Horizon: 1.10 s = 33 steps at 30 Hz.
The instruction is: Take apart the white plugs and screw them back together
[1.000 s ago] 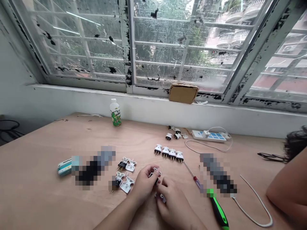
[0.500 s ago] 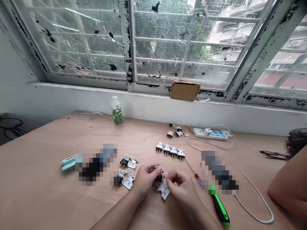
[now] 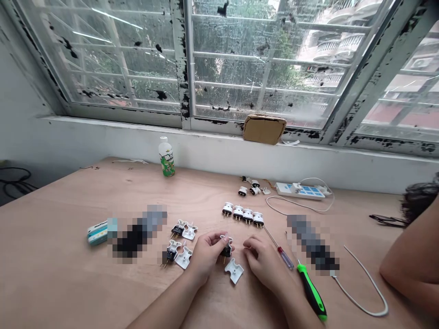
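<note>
My left hand (image 3: 210,252) is closed, its thumb and fingers pinching an electrical plug (image 3: 226,249) with a black body in an open white shell half, metal prongs pointing down. Just below it on the table lies a loose white shell half (image 3: 234,271), touched by neither hand. My right hand (image 3: 260,258) stands a little to the right of both, fingers loosely bent with thumb and forefinger apart, and nothing shows between them. Left of my left hand lie two opened plugs (image 3: 177,229) beside their white covers (image 3: 184,258).
Several closed plugs (image 3: 238,212) stand in a row ahead, with more plug parts (image 3: 254,189) behind. A thin screwdriver (image 3: 285,258) and a green-black screwdriver (image 3: 313,292) lie right. A power strip (image 3: 301,191) and bottle (image 3: 167,157) are farther back; another person's arm (image 3: 409,265) rests at right.
My right hand has drawn away to the right from the plug and the loose shell half. My left hand keeps its grip on the plug in nearly the same place.
</note>
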### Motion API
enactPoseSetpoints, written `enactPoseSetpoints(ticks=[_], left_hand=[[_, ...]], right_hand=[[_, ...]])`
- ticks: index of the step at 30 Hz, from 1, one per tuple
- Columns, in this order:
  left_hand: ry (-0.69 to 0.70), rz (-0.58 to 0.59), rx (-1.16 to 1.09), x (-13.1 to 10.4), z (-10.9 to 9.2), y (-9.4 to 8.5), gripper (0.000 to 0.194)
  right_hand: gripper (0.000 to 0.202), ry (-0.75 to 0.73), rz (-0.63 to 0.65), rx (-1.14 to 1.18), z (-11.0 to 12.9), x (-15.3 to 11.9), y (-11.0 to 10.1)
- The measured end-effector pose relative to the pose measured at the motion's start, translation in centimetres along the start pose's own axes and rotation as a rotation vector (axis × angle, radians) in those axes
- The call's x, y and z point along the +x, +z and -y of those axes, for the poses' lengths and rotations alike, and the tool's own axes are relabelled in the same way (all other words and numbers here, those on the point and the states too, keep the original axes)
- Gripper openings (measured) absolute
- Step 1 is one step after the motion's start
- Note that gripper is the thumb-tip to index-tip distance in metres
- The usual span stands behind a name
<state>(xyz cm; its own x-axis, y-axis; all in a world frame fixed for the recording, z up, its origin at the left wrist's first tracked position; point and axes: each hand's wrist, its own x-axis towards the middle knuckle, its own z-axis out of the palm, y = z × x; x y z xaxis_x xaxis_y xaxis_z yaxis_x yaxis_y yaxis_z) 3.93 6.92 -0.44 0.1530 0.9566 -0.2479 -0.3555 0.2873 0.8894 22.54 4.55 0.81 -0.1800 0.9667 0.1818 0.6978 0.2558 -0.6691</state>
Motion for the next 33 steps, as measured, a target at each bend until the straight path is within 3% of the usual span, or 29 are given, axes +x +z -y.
enactPoseSetpoints(ticks=[3,7,10,12,17,23,26,29,33], left_hand=[[0.021,-0.006,-0.002,0.0,-0.1,0.0,0.049],[0.046,-0.024,-0.019,-0.1,-0.2,0.0,0.047],[0.056,-0.036,-0.034,0.0,-0.1,0.0,0.048],[0.060,-0.040,-0.039,0.1,-0.1,0.0,0.049],[0.055,-0.047,-0.042,0.2,0.0,-0.1,0.048],[0.057,-0.033,-0.016,0.3,-0.1,-0.2,0.048],[0.057,-0.032,-0.029,0.3,0.0,-0.2,0.048],[0.035,-0.024,-0.048,0.2,0.0,-0.1,0.049],[0.021,-0.036,-0.054,0.1,-0.1,0.0,0.049]], right_hand=[[0.018,-0.014,0.044,-0.014,0.7,-0.5,-0.8],[0.014,-0.001,0.199,-0.096,3.1,-1.6,-1.1],[0.038,-0.003,0.268,-0.066,4.7,-2.1,-0.3],[0.041,-0.042,0.279,0.005,5.1,-2.2,0.3],[0.023,-0.045,0.233,0.100,3.9,-1.9,0.4],[0.045,0.137,-0.012,0.402,1.6,-1.2,1.2],[0.041,0.167,0.013,0.606,1.3,-0.8,1.8],[0.055,0.159,0.094,0.797,1.3,-0.7,2.1],[0.061,0.114,0.138,0.785,1.1,-1.1,2.3]])
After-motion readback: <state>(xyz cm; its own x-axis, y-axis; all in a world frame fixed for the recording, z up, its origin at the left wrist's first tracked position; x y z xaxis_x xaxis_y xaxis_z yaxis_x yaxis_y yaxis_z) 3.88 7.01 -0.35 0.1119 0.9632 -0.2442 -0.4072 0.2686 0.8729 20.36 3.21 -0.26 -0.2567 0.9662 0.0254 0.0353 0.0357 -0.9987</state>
